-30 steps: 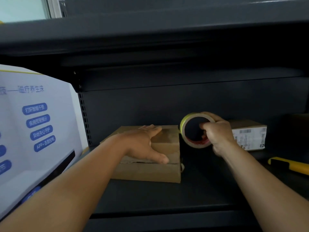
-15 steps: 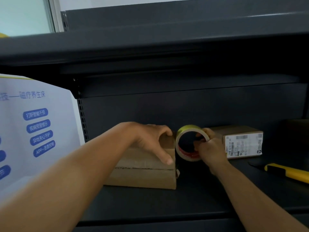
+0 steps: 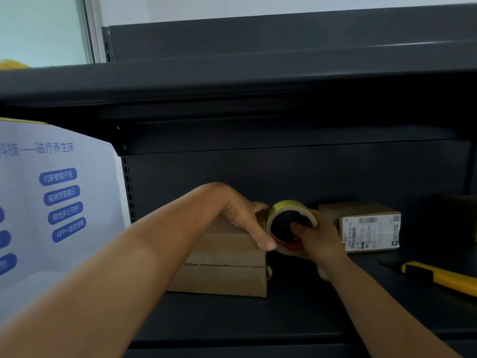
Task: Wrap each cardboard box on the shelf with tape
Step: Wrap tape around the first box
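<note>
Near edge of shelf (image 3: pixel 232 319) bare. Mid-shelf: left hand (image 3: pixel 242 218) lies curled over the top right corner of the cardboard box (image 3: pixel 227 264), pinning it. Right hand (image 3: pixel 315 241) grips tape roll (image 3: pixel 290 226), roll touching box's right end, axis toward viewer. Behind, to the right: labelled box (image 3: pixel 369 226).

A dark grey metal shelving unit (image 3: pixel 284 161) fills the view, its back panel flat and unlit beneath an upper shelf (image 3: pixel 232 81) that casts the bay into shadow. A perforated upright (image 3: pixel 128 187) runs down the unit's left edge. Beside it stands a white poster board (image 3: pixel 51 215) printed with blue Chinese-character labels. Above the top shelf, a pale wall (image 3: pixel 232 6) and a frosted window pane (image 3: pixel 41 29) with a light frame admit soft daylight at the upper left corner.
</note>
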Available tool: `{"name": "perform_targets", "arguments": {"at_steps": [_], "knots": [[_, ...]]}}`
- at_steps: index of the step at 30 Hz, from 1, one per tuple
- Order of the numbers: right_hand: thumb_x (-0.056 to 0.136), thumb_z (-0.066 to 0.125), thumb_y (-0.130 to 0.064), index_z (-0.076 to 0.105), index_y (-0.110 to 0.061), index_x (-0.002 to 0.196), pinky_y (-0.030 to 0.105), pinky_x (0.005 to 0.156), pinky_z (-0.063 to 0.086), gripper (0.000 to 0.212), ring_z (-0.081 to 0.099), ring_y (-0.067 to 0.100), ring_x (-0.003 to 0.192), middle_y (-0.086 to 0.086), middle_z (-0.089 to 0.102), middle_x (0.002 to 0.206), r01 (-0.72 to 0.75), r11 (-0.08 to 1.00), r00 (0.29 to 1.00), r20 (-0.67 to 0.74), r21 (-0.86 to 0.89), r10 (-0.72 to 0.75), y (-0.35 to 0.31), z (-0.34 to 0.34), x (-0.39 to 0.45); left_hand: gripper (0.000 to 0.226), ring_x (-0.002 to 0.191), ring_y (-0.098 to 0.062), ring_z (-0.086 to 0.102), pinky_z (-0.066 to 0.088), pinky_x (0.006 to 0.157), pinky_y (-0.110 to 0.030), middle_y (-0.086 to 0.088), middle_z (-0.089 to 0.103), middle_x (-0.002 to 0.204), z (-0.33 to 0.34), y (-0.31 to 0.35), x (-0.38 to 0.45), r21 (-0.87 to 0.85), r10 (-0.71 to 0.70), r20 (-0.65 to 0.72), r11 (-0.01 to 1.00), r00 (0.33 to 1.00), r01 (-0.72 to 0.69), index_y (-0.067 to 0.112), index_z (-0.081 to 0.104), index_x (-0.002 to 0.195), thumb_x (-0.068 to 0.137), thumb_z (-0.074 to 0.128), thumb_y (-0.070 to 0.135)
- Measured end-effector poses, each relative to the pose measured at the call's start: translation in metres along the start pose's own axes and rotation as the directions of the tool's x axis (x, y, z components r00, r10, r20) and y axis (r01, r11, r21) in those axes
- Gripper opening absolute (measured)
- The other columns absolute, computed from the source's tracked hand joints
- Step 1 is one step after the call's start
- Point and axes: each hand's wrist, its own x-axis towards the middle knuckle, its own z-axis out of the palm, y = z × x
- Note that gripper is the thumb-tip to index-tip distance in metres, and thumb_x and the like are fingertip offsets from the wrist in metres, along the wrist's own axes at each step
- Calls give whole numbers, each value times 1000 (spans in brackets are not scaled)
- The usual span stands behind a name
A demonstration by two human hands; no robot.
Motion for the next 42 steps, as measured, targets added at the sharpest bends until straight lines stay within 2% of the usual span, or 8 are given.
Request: {"name": "perform_targets", "arguments": {"at_steps": [3, 7, 13, 17, 21, 24, 33, 42], "knots": [[87, 65, -13, 50, -14, 104, 36, 64, 56, 23, 61, 26, 93, 9, 60, 103, -181, 980, 982, 68, 88, 175, -1, -3, -1, 111, 146, -24, 9, 24, 113, -46, 4, 2, 160, -1, 2, -2, 1, -40, 3, 999, 999, 40, 34, -2, 151, 71, 70, 60], [86, 65, -8, 54, -9, 88, 35, 79, 53, 11, 62, 20, 81, 9, 63, 90, -282, 935, 957, 133, 216, 258, -3, -9, -6, 115, 146, -25, 8, 23, 113, -47, 2, -1, 160, -1, -3, -4, -9, -45, 52, 999, 998, 46, 33, -6, 151, 70, 71, 57], [85, 61, 2, 51, 4, 119, 39, 85, 53, 35, 64, 28, 86, 16, 63, 92, -375, 897, 925, 167, 234, 342, 1, 11, -13, 113, 142, -24, 20, 32, 110, -46, 4, 10, 158, 6, -8, -3, -85, 3, 7, 996, 1000, -2, 38, 2, 150, 67, 76, 55], [86, 57, 5, 51, 6, 124, 35, 69, 55, 38, 67, 29, 85, 21, 67, 100, -394, 870, 918, 171, 296, 358, 1, 13, -13, 108, 137, -18, 29, 34, 109, -43, 7, 22, 155, 12, -12, -11, -188, 70, -93, 978, 993, -86, 39, 14, 148, 61, 72, 66], [91, 57, -10, 63, -1, 110, 34, 60, 55, 22, 68, 25, 76, 15, 72, 87, -327, 834, 941, 230, 445, 246, -29, 15, -20, 102, 131, -14, 36, 36, 107, -38, 9, 32, 148, 6, -16, -31, -333, 154, -296, 908, 943, -253, 38, 20, 147, 64, 71, 66], [88, 64, -25, 66, -11, 105, 40, 75, 56, 22, 69, 29, 87, 13, 74, 94, -220, 863, 961, 255, 454, 111, -64, 15, -27, 109, 126, -12, 43, 40, 106, -41, 10, 41, 142, 5, -22, -46, -423, 184, -470, 812, 863, -403, 39, 24, 145, 52, 70, 70], [91, 59, -31, 62, -21, 112, 37, 75, 55, 24, 67, 25, 88, 7, 70, 98, 78, 981, 959, 254, 175, -122, -133, 34, -44, 122, 122, -20, 55, 43, 103, -47, 1, 57, 133, 39, -50, -70, -496, 87, -790, 492, 607, -715, 26, 33, 144, 41, 80, 72], [91, 58, -31, 54, -20, 115, 38, 80, 55, 27, 65, 26, 90, 8, 66, 102, 103, 994, 945, 310, 35, -108, -138, 70, -52, 130, 121, -22, 55, 46, 102, -46, -5, 51, 135, 33, -79, -96, -605, 89, -680, 493, 728, -625, 24, 27, 143, 35, 83, 70]]}}
